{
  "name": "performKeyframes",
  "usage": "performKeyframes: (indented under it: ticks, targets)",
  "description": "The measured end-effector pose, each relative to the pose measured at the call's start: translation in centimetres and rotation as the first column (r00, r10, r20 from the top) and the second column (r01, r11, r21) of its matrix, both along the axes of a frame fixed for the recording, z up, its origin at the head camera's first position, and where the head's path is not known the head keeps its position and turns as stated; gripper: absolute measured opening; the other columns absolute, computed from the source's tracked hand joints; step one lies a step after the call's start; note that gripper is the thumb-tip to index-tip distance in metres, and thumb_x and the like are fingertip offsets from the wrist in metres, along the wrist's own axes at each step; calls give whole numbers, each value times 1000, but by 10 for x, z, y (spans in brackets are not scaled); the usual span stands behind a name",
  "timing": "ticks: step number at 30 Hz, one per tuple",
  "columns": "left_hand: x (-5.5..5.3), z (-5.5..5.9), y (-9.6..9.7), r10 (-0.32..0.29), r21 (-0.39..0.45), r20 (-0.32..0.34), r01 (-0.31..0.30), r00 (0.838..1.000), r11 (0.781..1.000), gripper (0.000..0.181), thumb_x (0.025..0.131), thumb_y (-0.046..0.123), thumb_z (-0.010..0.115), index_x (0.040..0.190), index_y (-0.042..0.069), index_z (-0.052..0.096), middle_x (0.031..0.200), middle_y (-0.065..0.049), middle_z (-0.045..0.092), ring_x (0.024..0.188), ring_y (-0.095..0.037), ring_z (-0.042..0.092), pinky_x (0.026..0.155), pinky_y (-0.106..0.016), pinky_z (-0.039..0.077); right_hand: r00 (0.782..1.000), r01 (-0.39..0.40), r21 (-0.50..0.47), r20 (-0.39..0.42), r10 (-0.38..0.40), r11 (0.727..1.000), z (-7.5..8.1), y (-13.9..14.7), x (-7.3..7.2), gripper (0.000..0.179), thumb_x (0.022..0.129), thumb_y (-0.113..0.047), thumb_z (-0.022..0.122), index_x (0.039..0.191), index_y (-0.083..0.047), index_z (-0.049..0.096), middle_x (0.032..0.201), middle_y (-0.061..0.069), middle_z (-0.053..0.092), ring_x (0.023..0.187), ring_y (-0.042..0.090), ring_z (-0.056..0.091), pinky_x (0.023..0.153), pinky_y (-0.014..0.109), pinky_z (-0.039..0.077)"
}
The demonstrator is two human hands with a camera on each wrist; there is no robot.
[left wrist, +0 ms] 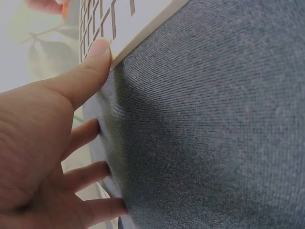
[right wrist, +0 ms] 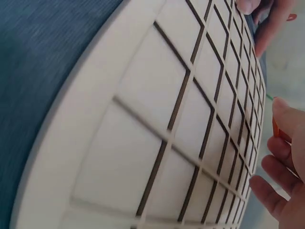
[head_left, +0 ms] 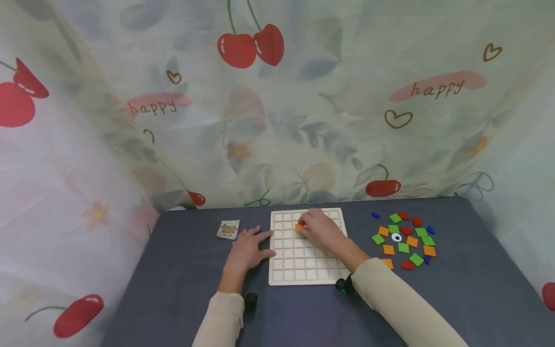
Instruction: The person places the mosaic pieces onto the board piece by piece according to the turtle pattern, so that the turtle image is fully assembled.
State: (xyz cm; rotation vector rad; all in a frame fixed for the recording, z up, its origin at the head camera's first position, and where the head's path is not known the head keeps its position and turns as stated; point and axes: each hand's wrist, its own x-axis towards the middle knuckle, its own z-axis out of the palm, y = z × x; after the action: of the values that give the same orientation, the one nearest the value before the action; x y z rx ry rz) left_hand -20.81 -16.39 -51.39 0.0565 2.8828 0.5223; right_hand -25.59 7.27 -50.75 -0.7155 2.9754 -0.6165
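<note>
A pale wooden grid board (head_left: 282, 275) with square cells lies on the dark table. Over its upper middle my right hand (head_left: 323, 231) pinches an orange square tile (head_left: 298, 227) between thumb and fingers. In the right wrist view that tile (right wrist: 275, 125) shows edge-on, with the other fingers curled loosely below it. My left hand (head_left: 245, 250) lies at the board's left side, fingers spread. The left wrist view shows its thumb touching the board's edge (left wrist: 138, 45) and its other fingertips resting on the cloth.
Right of the board lie several loose tiles: green squares (head_left: 403, 247), orange squares (head_left: 389, 249), red pieces (head_left: 408, 264) and blue pieces (head_left: 376, 215). A white ring with a dark centre (head_left: 396, 237) sits among them. A small printed card (head_left: 228, 229) lies beyond my left hand. Patterned curtain hangs behind the table.
</note>
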Motion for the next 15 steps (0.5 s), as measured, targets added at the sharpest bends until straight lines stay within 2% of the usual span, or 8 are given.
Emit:
performKeyframes:
  ticks: [4, 15]
  targets:
    - [0, -1, 0, 3, 1, -8, -3, 1000, 1000, 65, 87, 49, 77, 147, 35, 56, 163, -10, 42, 153, -46, 31, 115, -73, 32, 1000, 3, -23, 28, -2, 1000, -4, -12, -2, 29, 96, -31, 73, 116, -10, 71, 114, 5, 66, 112, 24, 58, 99, 42, 52]
    - [-2, -2, -2, -10, 1, -16, 10, 1000, 1000, 66, 87, 50, 77, 147, 36, 56, 162, -10, 43, 151, -48, 32, 113, -74, 33, 999, -45, -19, 22, 45, 999, -13, -42, -8, 27, 95, -35, 73, 111, -13, 72, 107, 2, 64, 102, 21, 56, 92, 39, 53]
